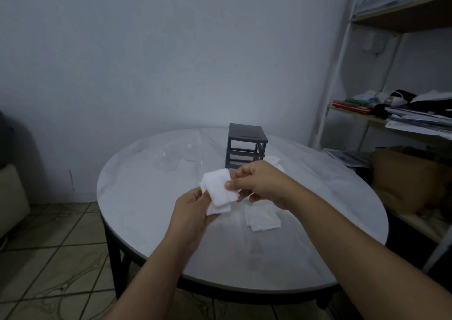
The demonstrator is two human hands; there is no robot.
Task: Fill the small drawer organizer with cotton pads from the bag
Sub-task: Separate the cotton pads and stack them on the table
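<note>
White cotton pads (219, 190), a small stack of square ones, are held above the near middle of the table (146, 209), between both hands. From the head camera, the left hand (190, 212) comes up from below and grips the stack's lower left side; its thumb lies along the left edge of the pads and its fingers are curled underneath, mostly hidden. The right hand (259, 185) reaches in from the right and pinches the right edge of the top pad between thumb and forefinger, with the other fingers curled loosely under the palm.

Just beyond the hands stands the drawer organizer (245, 146), a dark grey boxy frame, upright, with stacked tiers showing as crossbars on its front; the right hand covers its lower front corner. To its left a clear plastic bag (176, 155) lies crumpled and flat on the tabletop, apart from the organizer. A few loose pads (263, 218) lie overlapping on the table just below the right hand, and further pads (274, 160) peek out beside the organizer's right foot.

The table is round, pale and marbled, on dark legs, over a tiled floor (49, 246). A white metal shelf rack (342, 74) at the right holds papers (415, 119), with a brown box (403, 172) lower down.
</note>
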